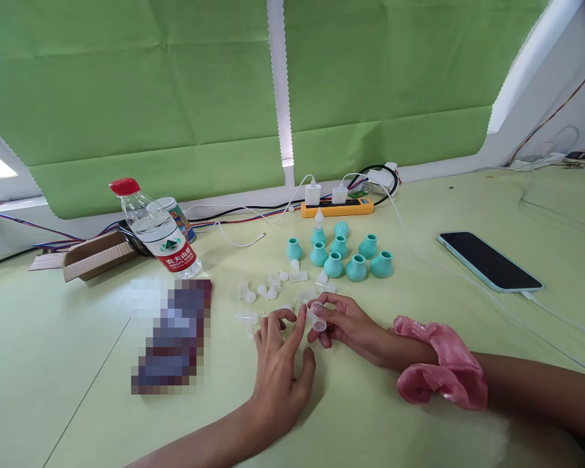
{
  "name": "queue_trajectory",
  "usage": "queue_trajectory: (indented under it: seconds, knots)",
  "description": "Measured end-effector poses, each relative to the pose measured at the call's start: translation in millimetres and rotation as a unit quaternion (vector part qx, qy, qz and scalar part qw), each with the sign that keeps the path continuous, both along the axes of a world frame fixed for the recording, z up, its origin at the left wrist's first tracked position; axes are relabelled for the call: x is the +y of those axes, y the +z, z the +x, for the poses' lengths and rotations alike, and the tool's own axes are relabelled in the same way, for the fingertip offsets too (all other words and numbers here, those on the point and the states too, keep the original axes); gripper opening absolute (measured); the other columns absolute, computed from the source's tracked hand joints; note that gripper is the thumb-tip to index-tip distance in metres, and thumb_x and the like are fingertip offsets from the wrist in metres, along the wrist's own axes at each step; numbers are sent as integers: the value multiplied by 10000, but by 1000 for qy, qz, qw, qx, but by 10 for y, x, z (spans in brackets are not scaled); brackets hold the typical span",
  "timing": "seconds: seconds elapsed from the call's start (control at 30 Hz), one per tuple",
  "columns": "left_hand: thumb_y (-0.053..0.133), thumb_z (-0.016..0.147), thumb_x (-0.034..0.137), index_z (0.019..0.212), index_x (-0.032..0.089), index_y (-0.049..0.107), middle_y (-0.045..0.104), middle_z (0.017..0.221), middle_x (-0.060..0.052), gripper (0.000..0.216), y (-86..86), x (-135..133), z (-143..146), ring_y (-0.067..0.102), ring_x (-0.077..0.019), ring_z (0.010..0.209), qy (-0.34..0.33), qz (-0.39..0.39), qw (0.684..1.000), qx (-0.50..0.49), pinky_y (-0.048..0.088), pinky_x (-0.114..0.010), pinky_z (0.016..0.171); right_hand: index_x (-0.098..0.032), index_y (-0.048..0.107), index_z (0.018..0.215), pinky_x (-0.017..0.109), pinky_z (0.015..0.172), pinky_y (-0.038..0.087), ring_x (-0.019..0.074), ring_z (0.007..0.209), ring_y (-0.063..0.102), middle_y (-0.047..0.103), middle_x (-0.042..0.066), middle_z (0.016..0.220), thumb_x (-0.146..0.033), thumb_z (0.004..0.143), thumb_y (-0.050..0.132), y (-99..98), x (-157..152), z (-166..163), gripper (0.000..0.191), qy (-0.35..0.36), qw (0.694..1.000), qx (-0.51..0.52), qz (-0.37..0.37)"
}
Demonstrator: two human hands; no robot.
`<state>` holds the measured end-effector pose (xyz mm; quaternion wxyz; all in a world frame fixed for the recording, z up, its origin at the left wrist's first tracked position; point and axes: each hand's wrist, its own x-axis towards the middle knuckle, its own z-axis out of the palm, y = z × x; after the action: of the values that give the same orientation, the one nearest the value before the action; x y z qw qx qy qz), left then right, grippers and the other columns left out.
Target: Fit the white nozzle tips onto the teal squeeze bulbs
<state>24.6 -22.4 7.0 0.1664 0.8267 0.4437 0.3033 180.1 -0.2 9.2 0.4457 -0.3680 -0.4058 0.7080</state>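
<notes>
My right hand grips a small clear plastic cup-shaped piece between thumb and fingers. My left hand has its fingers apart, and its index fingertip reaches the edge of that piece; whether it presses on it I cannot tell. Just beyond both hands lie several loose translucent plastic parts, among them a clear tube and a white round piece. Farther back stand several turquoise bulb-shaped pots with open necks, such as this turquoise bulb. One turquoise bulb carries a translucent pointed tip.
At the left are a water bottle, a can, an open cardboard box and a pixelated dark item. A yellow power strip with chargers lies at the back. A phone on a cable rests at right.
</notes>
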Motion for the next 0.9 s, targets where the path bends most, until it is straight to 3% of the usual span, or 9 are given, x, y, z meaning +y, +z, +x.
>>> queue_trajectory:
  seconds: [0.17,0.5,0.67,0.73,0.8,0.9]
  knots:
    - [417,717,93,1280,246,285,359,1041,-92,599,-3,2,12,331,-239,965,-18,-5,1000,4,318,-438,795,-163,448,771,214,452,357,96,443,512,627,20,568,-426,680,614,3,10,-2,324,1,1000,-5,0]
    - [411,694,42,1280,258,291,409,957,-74,636,-1,40,27,382,-213,947,-97,-82,986,-107,349,-412,841,-175,444,772,217,470,363,126,568,561,591,-5,617,-415,675,624,-17,13,16,315,4,1000,8,12]
    - [437,739,102,1224,232,403,453,897,-59,504,52,61,20,433,-188,877,-115,-143,968,-169,366,-351,823,-183,424,774,220,474,368,117,547,546,586,-7,630,-407,693,608,-22,8,20,301,6,999,-10,30]
    - [434,785,184,1161,218,484,483,867,-58,381,63,69,13,454,-182,847,-101,-197,951,-214,373,-322,796,-193,421,804,242,508,395,118,541,542,586,-10,625,-393,715,587,-13,-56,1,276,-17,996,-55,69]
    - [423,812,277,1132,205,512,508,850,-59,340,48,76,5,476,-177,814,-63,-255,919,-295,383,-300,764,-212,425,846,280,597,429,140,636,567,596,1,698,-346,723,590,-2,-155,-23,246,-61,978,-129,154]
    - [452,795,361,1061,178,540,533,784,-50,335,2,74,-3,504,-164,733,-29,-327,848,-416,404,-273,688,-243,445,848,347,753,425,194,885,541,576,34,876,-271,697,621,5,-296,-42,233,-92,913,-222,331]
